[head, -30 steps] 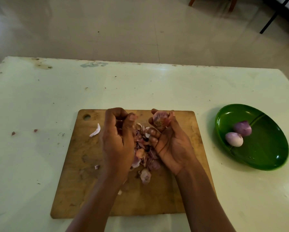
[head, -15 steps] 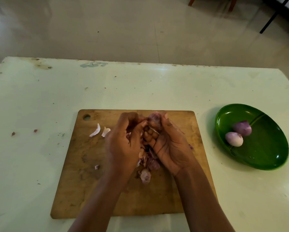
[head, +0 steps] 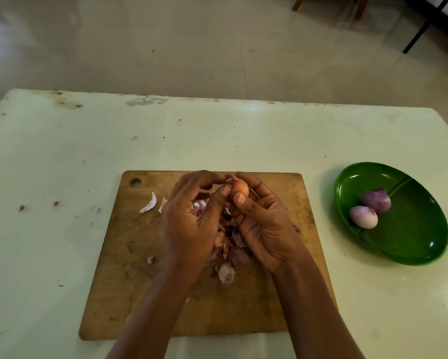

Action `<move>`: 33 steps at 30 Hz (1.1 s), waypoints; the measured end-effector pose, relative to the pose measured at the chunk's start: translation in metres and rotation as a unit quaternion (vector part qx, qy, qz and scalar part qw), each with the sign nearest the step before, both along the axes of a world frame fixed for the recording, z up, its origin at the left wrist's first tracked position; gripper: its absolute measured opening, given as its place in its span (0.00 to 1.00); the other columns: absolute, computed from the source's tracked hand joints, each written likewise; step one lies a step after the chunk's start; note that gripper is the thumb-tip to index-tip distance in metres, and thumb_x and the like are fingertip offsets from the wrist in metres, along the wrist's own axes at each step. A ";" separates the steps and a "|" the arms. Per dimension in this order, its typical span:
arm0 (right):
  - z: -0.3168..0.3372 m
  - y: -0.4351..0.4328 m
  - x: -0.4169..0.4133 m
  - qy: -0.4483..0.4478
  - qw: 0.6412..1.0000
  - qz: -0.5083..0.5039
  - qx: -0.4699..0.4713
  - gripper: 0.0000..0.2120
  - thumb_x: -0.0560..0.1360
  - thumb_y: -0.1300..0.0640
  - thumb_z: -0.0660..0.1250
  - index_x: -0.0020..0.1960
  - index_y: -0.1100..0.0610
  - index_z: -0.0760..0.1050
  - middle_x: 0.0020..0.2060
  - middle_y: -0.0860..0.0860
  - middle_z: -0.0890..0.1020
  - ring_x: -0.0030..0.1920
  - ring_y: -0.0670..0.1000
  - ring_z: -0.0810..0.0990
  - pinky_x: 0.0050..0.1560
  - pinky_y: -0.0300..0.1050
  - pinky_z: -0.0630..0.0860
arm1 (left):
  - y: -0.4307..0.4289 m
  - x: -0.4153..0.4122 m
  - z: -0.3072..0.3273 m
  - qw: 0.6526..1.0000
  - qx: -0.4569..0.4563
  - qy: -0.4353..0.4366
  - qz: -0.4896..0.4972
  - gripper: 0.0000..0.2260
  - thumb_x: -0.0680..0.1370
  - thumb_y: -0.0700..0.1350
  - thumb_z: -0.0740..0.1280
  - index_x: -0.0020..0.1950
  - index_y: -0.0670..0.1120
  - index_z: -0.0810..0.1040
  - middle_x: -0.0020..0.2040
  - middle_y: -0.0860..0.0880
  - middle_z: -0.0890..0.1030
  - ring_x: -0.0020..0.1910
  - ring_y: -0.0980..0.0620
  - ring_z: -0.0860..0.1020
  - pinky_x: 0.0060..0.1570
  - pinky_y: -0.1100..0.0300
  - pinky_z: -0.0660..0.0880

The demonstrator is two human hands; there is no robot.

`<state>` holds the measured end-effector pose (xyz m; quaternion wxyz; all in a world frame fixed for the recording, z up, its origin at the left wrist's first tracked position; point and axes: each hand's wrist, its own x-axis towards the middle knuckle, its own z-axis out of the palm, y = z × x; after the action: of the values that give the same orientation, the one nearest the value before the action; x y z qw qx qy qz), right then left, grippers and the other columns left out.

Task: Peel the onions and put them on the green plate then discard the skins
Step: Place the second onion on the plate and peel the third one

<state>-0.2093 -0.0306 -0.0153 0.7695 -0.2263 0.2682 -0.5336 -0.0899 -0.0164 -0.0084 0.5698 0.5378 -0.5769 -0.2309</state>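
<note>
Over the wooden cutting board (head: 129, 281) my right hand (head: 261, 218) holds a small onion (head: 241, 189) between thumb and fingers. My left hand (head: 191, 224) meets it from the left, thumb and fingertips pinching at the onion's top. A heap of purple and pale onion skins (head: 230, 252) lies on the board under both hands, partly hidden. Two peeled onions (head: 364, 216) (head: 377, 199) lie side by side in the left part of the green plate (head: 412, 244), on the table to the right of the board.
Loose skin pieces (head: 149, 204) lie on the board's upper left near its hanging hole (head: 135, 182). Small scraps (head: 22, 208) dot the pale table (head: 62, 156) at left. Chair legs (head: 298, 2) and a dark metal leg (head: 425, 24) stand on the floor beyond the far edge.
My left hand, apart from the right a second ago, has closed in on the onion. Both hands rose slightly toward the board's far edge. One more skin piece lies at upper left.
</note>
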 end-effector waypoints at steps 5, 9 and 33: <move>0.000 -0.001 0.000 0.016 1.000 0.014 -0.021 0.17 0.61 0.66 0.74 0.50 0.60 0.82 0.49 0.58 0.83 0.51 0.55 0.82 0.53 0.47 0.81 | 0.001 0.001 0.009 0.990 0.090 0.106 -0.028 0.10 0.71 0.51 0.74 0.48 0.50 0.79 0.45 0.51 0.82 0.46 0.55 0.81 0.43 0.64 0.78; 0.001 0.000 0.000 0.014 1.000 0.010 -0.026 0.17 0.60 0.66 0.75 0.49 0.60 0.82 0.47 0.57 0.83 0.50 0.53 0.82 0.49 0.44 0.80 | 0.001 0.002 0.012 0.971 0.155 0.178 -0.036 0.13 0.65 0.53 0.73 0.44 0.47 0.80 0.42 0.48 0.83 0.44 0.48 0.82 0.46 0.51 0.80; 0.003 0.002 -0.005 0.264 0.960 -0.032 -0.089 0.21 0.60 0.65 0.76 0.52 0.62 0.77 0.42 0.48 0.84 0.46 0.48 0.83 0.43 0.42 0.79 | -0.004 0.010 0.004 0.955 0.226 0.179 -0.072 0.05 0.76 0.40 0.66 0.43 0.47 0.80 0.41 0.47 0.83 0.45 0.47 0.81 0.46 0.50 0.79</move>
<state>-0.2147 -0.0283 -0.0123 0.6304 -0.4182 0.4203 -0.5010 -0.0803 -0.0204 -0.0045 0.5089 0.5596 -0.4357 -0.4878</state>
